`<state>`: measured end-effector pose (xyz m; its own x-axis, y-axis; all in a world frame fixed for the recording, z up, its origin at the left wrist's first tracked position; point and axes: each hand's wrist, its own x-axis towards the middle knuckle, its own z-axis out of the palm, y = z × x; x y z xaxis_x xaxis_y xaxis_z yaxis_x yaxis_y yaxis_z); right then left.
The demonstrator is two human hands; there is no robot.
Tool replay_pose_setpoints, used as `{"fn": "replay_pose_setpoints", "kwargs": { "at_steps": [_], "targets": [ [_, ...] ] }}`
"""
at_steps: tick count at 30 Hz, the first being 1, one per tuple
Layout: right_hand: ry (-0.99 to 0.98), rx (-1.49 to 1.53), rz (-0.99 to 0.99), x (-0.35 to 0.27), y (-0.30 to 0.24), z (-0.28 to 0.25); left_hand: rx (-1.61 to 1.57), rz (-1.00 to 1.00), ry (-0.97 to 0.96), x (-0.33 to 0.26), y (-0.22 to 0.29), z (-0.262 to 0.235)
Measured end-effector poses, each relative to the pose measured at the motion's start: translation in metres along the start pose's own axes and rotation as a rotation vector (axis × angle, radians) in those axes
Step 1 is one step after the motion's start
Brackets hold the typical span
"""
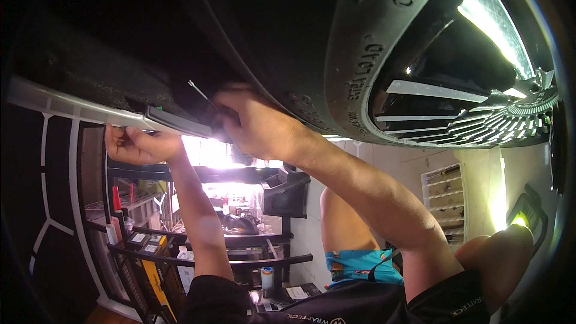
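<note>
My right hand [258, 123] reaches up beside the tyre, its fingers closed around a thin metal-shafted tool [202, 93]. The shaft points up and left into the dark wheel arch, its tip looking forked; the handle is hidden in my grip. To the left, my left hand [144, 146] is closed, fingers curled, at the lower edge of a pale body panel [84, 108]. Whatever its fingertips pinch is too small to make out. Between both hands a dark grey trim strip [180, 122] runs along the panel's end. The black tyre [354, 54] rises right of my right hand.
Silver-and-black wheel spokes [444, 93] fill the upper right. Below my hands stands a black shelf rack [210, 258] with boxes and a small can [267, 278]. A pale slotted rack [444, 198] lies beyond my right arm, and a lit work lamp [521, 221] glows at far right.
</note>
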<state>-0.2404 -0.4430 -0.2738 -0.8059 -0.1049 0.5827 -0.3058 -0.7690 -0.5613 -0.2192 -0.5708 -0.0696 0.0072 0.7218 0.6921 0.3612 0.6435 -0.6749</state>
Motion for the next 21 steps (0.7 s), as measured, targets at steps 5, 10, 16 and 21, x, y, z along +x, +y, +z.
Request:
{"fn": "replay_pose_setpoints", "kwargs": {
  "at_steps": [5, 10, 16, 21],
  "targets": [
    [-0.025, -0.104, -0.002, 0.003, -0.001, -0.003, -0.018, 0.005, -0.002, 0.001, -0.003, -0.001],
    [-0.056, -0.083, -0.009, 0.006, 0.001, -0.001, -0.052, -0.025, 0.019, -0.001, -0.006, -0.001],
    [-0.007, -0.135, -0.131, 0.004, -0.003, -0.003, -0.038, -0.01, 0.025, -0.001, -0.006, -0.001],
    [0.109, -0.718, -0.624, 0.006, -0.018, -0.007, -0.067, -0.096, 0.07, -0.003, 0.001, 0.002]
  ]
}}
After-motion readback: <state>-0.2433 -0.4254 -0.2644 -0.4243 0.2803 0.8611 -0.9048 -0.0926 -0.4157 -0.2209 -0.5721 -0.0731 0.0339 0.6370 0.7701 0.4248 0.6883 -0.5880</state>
